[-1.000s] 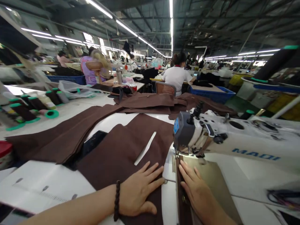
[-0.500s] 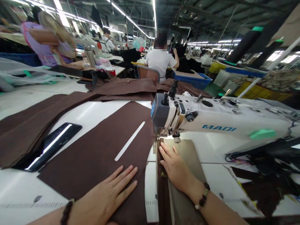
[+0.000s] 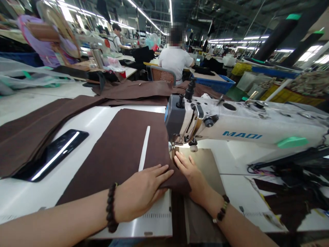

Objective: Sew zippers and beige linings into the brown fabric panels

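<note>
A large brown fabric panel (image 3: 113, 147) lies on the white table, with a slim white strip (image 3: 144, 147) on top. My left hand (image 3: 141, 192) rests on the panel's near right part, fingers stretched toward the sewing machine; its thumb is partly hidden below. The panel's right corner reaches my right hand (image 3: 191, 175). That hand lies flat, fingers extended, its tips on a narrow brown strip (image 3: 177, 209) just in front of the needle and presser foot (image 3: 172, 146). Under my right wrist is a grey-brown flat piece (image 3: 205, 164).
The sewing machine (image 3: 218, 120) spans the right side. A black phone (image 3: 55, 154) lies left of the panel. Stacked brown pieces (image 3: 46, 120) run along the left and back. Dark scraps (image 3: 290, 202) lie at right. A person in a white shirt (image 3: 174, 61) sits ahead.
My left hand has moved right and slightly up, carrying the panel's near edge toward the machine. The panel and white strip have turned. My right hand stays nearly in place.
</note>
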Demonstrator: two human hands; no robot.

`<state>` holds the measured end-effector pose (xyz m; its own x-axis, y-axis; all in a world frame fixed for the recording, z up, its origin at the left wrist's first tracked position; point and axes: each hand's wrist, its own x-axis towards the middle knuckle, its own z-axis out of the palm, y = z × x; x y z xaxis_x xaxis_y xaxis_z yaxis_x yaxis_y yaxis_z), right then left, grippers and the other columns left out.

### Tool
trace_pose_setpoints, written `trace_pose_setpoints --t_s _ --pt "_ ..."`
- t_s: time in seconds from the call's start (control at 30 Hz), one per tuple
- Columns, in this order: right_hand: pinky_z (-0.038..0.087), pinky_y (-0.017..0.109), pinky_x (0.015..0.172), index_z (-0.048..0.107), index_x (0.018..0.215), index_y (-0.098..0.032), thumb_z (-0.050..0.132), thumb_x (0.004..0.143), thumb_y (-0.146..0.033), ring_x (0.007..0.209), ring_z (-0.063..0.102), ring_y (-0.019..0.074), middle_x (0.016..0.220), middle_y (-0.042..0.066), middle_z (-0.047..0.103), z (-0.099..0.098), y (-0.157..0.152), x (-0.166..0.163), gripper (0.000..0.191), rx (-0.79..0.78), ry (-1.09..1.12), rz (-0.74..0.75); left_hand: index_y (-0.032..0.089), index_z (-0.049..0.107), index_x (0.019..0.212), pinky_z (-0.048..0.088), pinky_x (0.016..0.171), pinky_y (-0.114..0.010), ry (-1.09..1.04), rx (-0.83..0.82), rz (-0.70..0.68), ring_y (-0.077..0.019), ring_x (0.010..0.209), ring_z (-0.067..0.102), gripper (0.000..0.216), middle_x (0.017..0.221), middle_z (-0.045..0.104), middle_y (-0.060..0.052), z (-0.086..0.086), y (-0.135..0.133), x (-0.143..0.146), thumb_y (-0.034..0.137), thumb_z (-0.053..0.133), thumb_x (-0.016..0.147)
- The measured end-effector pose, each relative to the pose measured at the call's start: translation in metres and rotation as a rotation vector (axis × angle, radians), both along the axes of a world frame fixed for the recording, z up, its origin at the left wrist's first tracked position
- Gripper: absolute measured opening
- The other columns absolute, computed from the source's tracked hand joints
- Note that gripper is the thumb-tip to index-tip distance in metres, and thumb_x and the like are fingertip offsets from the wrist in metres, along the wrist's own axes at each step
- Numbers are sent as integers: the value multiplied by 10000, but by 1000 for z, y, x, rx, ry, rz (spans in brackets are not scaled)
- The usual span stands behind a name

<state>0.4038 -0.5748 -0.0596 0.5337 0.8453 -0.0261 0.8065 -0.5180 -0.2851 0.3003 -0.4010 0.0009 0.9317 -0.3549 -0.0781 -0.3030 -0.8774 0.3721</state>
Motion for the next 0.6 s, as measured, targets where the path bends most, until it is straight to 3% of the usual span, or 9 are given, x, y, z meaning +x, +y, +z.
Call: trace_pose_setpoints --t_s 0.1,0.23,0.4,0.6 --pt "163 509 1092 312 1362 -85 427 730 -128 1339 196 229 1440 120 233 -7 -5 3 644 84 32 19 95 418 1299 380 1015 -381 -7 -42 1 -224 1216 437 424 1319 456 -124 -6 -4 14 251 350 911" --pt "176 497 1094 353 1344 -115 359 800 -157 1322 249 202 1413 99 307 -16 -6 4 546 228 58 -12 95 407 1301 366 1028 -370 -9 -107 12 -211 1223 429 420 1322 457 -118 -8 -2 22 248 354 913" --pt "197 504 1087 361 1339 -125 306 878 -211 1317 261 202 1395 88 343 -23 -5 1 472 261 39 -47 134 397 1302 357 1037 -336 29 -227 39 -174 1220 434 398 1310 478 -82 -4 0 23 232 336 922" --pt "181 486 1095 282 1381 -147 420 824 -217 1314 264 210 1409 105 317 -30 -8 6 578 289 -32 17 104 394 1313 389 1012 -364 42 -227 40 -213 1208 448 437 1319 463 -111 1 -10 16 279 359 914"
